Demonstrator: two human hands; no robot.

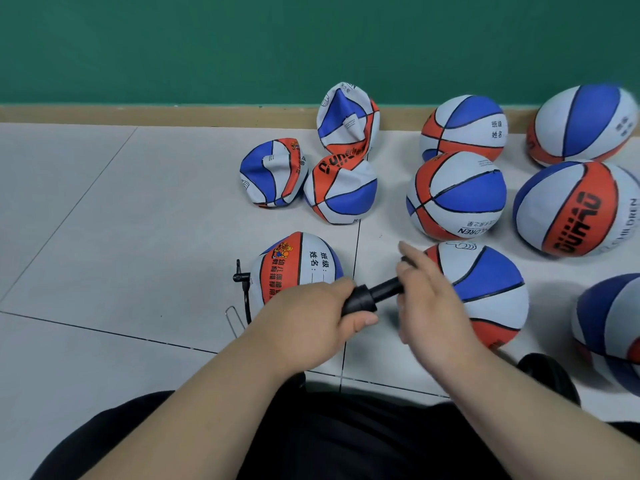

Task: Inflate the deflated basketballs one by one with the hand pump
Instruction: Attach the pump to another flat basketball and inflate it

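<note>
A green wall (207,46) stands behind the grey tiled floor (104,237). Inflated basketballs (457,195) lie at the right, and three deflated basketballs (341,192) in the far middle. One near basketball (298,265) lies just behind the left hand (304,320), which grips the barrel of the black hand pump (367,299). The right hand (433,303) is at the pump's handle, blurred; I cannot tell if it grips. A thin hose (246,299) curves at this ball's left.

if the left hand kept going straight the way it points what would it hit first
Probably the right hand, at the far end of the pump the left hand grips.
</note>
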